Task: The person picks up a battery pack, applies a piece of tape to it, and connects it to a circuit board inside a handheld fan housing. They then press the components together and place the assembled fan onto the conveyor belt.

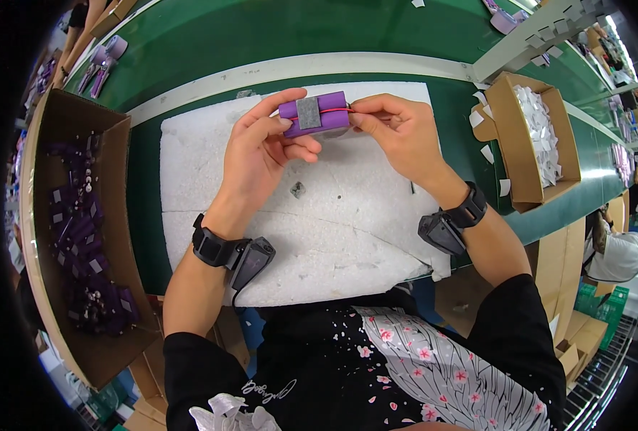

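A purple battery pack (333, 121) of two cylindrical cells side by side is held up over the white foam board (319, 251). A grey patch (308, 113) sits across its middle, and a red wire runs along the cells toward the right end. My left hand (265, 136) grips the pack's left end between thumb and fingers. At the other end, the thumb and forefinger of my right hand (398, 129) pinch together on the red wire where it leaves the cells. Below the pack, a small dark scrap (298, 189) lies on the foam.
On the left stands a deep cardboard box (110, 194) with many purple battery packs (82, 237). A cardboard box (513, 144) of white pieces (538, 133) stands at right, with loose white pieces beside it. A metal post (527, 43) rises behind, on the green bench (319, 32).
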`<state>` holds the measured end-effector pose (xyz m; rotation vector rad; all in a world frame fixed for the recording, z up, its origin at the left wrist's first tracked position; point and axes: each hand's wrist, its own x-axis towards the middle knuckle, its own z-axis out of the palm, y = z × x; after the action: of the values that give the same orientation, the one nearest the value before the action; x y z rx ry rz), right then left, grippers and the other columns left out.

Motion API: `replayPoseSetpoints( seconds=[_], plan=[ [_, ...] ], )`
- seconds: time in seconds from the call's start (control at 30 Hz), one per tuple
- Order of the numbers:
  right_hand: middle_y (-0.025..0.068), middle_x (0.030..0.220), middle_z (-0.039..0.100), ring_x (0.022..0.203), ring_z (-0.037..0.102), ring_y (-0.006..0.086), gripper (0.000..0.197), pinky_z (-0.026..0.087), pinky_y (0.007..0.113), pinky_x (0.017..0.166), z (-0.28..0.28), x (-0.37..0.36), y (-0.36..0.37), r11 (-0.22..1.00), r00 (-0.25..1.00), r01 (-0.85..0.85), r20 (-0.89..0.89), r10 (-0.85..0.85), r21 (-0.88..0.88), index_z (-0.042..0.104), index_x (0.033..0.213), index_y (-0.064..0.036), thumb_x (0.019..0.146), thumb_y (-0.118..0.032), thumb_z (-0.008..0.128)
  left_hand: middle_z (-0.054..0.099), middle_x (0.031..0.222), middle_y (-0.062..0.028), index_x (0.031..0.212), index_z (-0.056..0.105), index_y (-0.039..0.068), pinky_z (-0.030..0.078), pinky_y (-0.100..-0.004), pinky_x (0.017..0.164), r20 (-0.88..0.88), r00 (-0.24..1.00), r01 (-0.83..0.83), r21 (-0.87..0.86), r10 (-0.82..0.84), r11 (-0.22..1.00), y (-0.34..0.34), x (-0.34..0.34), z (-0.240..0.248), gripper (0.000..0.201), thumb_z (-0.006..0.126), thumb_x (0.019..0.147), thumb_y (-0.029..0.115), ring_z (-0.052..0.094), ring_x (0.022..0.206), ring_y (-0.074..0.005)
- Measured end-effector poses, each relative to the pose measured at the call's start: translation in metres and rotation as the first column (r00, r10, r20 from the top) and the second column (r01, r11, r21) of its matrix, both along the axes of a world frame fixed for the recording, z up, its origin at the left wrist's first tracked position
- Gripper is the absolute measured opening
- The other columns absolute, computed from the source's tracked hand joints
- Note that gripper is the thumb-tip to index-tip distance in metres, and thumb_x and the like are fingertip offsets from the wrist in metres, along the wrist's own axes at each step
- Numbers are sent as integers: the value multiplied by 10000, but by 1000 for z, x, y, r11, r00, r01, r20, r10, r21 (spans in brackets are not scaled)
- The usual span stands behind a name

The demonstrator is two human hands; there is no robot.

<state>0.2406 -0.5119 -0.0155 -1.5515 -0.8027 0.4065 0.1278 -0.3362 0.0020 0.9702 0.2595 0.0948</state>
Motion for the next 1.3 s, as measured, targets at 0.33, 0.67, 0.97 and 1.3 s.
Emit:
replayPoseSetpoints(
  seconds=[0.33,0.67,0.97,1.3],
  plan=[
    [103,869,656,774,630,140,118,515,250,724,6,-1,-1,997,990,-7,141,17,-72,613,928,67,821,25,583,614,797,-191,1205,455,-59,548,-281,589,2,999,32,-8,-32,999,2,-1,0,417,358,812,41,642,630,-222],
    [78,859,642,784,615,122,126,501,237,729,0,-2,-1,997,999,-26,18,27,-67,600,931,70,824,65,533,618,832,-192,1218,449,-50,553,-282,610,6,993,116,-3,-116,993,3,-2,-1,415,367,823,48,648,644,-227],
    [78,872,636,778,610,115,122,497,231,717,-4,1,3,999,987,-22,-158,29,50,592,941,71,841,50,525,603,998,-195,1271,422,-24,561,-303,691,29,986,163,-46,-162,986,-2,-2,0,416,441,859,25,657,784,-252],
    [95,849,638,716,632,146,105,508,243,681,-6,5,5,987,946,-51,-310,97,156,585,929,53,855,22,519,572,1118,-165,1261,452,-23,545,-291,748,-52,993,115,123,-109,986,-6,-2,3,408,517,860,14,624,925,-235]
  ],
)
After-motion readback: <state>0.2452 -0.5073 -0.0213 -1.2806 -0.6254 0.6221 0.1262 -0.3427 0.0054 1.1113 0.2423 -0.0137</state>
